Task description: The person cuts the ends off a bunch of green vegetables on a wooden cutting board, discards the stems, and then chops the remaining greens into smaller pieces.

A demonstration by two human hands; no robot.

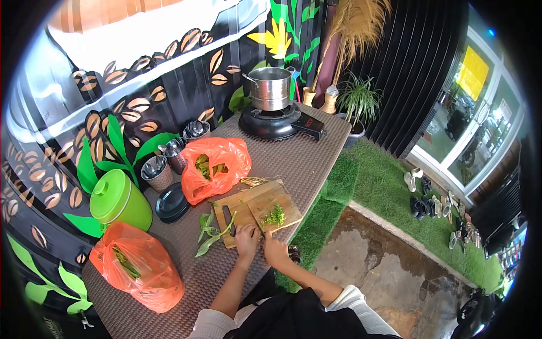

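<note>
A wooden cutting board (243, 199) lies near the table's edge, with a small heap of chopped greens (274, 215) on its right part. My right hand (274, 249) is closed around the handle of a knife (256, 217), whose thin blade points away across the board. Close beside it, my left hand (246, 239) rests at the board's near edge, fingers bent and pressed together; what they hold, if anything, is hidden. Leafy green stems (208, 230) lie left of my left hand, partly over the board's edge. Cut stem ends (254, 181) lie at the board's far side.
Orange plastic bags of greens, one behind the board (233, 157) and one at left (161, 285), stand on the brown woven-textured table (197, 281). A green lidded container (121, 202), dark plates (172, 203), cutlery holders (156, 171) and a pot (271, 90) on a black stove (270, 122) are also there.
</note>
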